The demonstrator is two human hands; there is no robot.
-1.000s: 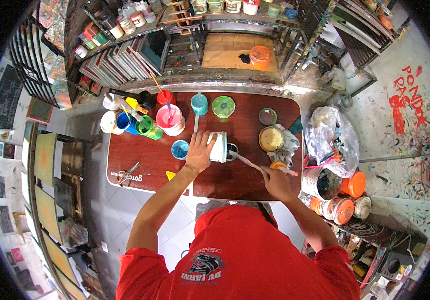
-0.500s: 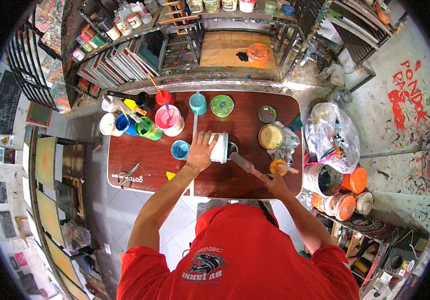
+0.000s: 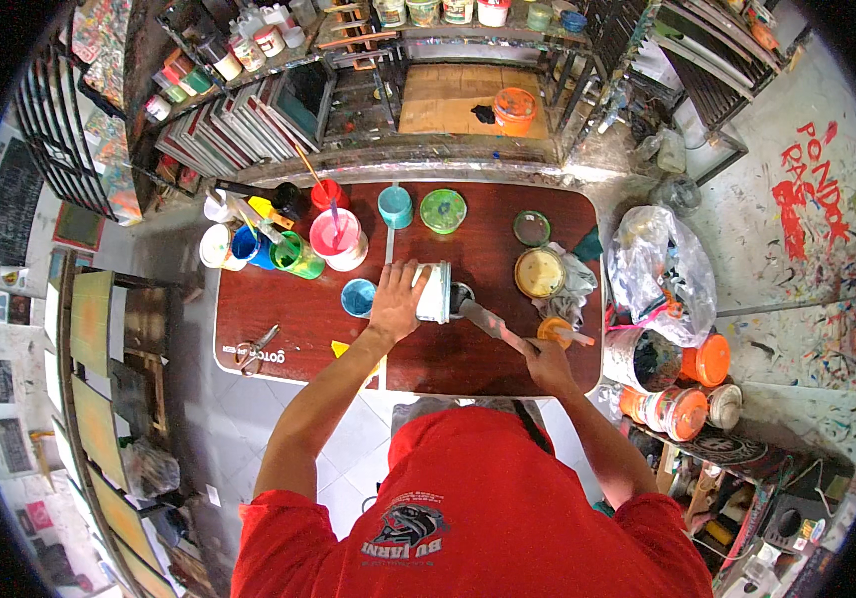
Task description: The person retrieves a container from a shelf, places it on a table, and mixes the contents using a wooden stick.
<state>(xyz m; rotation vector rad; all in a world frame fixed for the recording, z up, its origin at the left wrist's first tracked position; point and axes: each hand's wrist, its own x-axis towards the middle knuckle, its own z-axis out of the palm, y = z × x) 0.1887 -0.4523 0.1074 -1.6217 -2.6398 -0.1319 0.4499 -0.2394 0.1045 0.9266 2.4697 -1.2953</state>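
My left hand grips a white plastic tub that lies tilted on its side, its mouth facing right. Beside that mouth stands a small dark-looking cup, partly hidden by the tub and the blade. Closed round the handle of a flat paint-stained spatula, my right hand holds it with the blade end at the cup and tub mouth. Whether the blade touches either one, I cannot tell. Left of my left hand sits a small blue cup. An orange cup with a stick is just beyond my right hand.
On the dark red table, paint pots including a pink bucket crowd the back left. Scissors lie front left. A green lid, a cream-filled tub and a crumpled rag are farther back. Buckets stand right of the table.
My right hand and the spatula have shifted slightly to the left. The left hand keeps the tub in nearly the same place.
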